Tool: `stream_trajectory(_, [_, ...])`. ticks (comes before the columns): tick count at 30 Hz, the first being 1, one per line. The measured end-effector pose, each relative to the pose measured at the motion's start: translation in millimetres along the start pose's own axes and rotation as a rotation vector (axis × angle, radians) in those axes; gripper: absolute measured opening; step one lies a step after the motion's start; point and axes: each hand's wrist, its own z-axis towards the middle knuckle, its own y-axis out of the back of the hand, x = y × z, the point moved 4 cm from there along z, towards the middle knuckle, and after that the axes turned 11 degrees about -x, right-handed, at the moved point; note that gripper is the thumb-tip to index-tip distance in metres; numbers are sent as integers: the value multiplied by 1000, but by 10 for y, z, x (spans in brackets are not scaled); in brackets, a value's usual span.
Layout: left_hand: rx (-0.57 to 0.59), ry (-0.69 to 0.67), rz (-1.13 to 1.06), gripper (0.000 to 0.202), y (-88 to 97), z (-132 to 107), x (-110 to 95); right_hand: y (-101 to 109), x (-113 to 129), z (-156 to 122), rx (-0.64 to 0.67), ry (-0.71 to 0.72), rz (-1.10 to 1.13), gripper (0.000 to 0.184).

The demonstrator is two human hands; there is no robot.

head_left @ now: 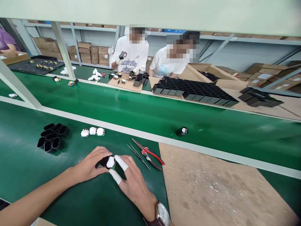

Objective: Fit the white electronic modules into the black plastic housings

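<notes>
Over the green mat my left hand [94, 163] is closed around a black plastic housing [102, 162], its open end facing right. A small green circuit board topped with white paste [110, 162] sits at that opening, partly hidden by fingers. My right hand [131, 175], with white finger cots on thumb and forefinger, pinches the board's right edge. Beyond my hands, three similar white-topped boards [92, 131] lie in a row. To the left stands a cluster of several black housings [52, 137], open ends up. Tweezers [139, 156] and red-handled pliers [149, 153] rest to the right.
A stained cardboard sheet [211, 188] covers the right of the bench. Past a pale rail [131, 137], a green conveyor belt [122, 106] carries one filled housing [182, 131]. Across it, two people work near rows of black housings [195, 91]. A slanted post [20, 84] stands left.
</notes>
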Motion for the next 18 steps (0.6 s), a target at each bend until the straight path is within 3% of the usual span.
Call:
stream_trajectory(5, [70,127,-51,49,7,-8,32,5,-8,-18,-29,11,73,27])
stream_trajectory(12, [58,132,-68,51,23,-7,58,-131,25,-19,112,-29,-58,14])
stream_trajectory(18, [152,162,-119,52,41,-4,78,-143,-64,-83,94,-106,94,33])
